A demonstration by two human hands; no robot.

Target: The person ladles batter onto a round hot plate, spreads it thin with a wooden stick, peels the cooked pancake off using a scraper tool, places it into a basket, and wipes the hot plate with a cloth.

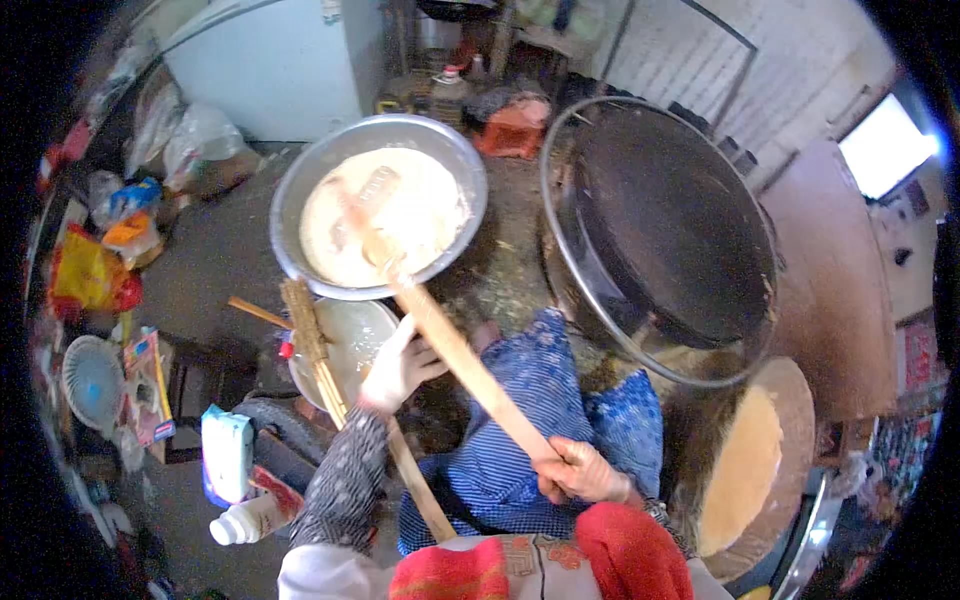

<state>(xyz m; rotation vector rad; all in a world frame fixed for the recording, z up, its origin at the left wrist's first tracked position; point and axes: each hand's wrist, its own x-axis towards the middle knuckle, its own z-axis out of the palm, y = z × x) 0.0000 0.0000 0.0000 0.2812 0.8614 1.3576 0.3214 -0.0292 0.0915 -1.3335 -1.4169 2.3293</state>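
Observation:
My right hand (582, 471) is closed round the lower end of a long flat wooden paddle (470, 368). The paddle slants up and left to a large metal basin (477, 190) of pale batter (330, 230); its far part is blurred there. My left hand (403, 368), in a whitish glove, is beside the paddle's middle, its fingers partly spread and holding nothing visible. Under it is a smaller bowl (365, 335) with whitish liquid, a brush-like bundle (305, 325) lying across its edge. A wooden stick (420, 485) runs below my left wrist.
A big round dark griddle (670, 220) with a metal rim stands at the right. Below it, a thin tan round sheet (742, 470) lies on a round board (795, 450). A white bottle (245, 520) and wipes pack (227, 455) are lower left; plastic bags (205, 150) lie upper left.

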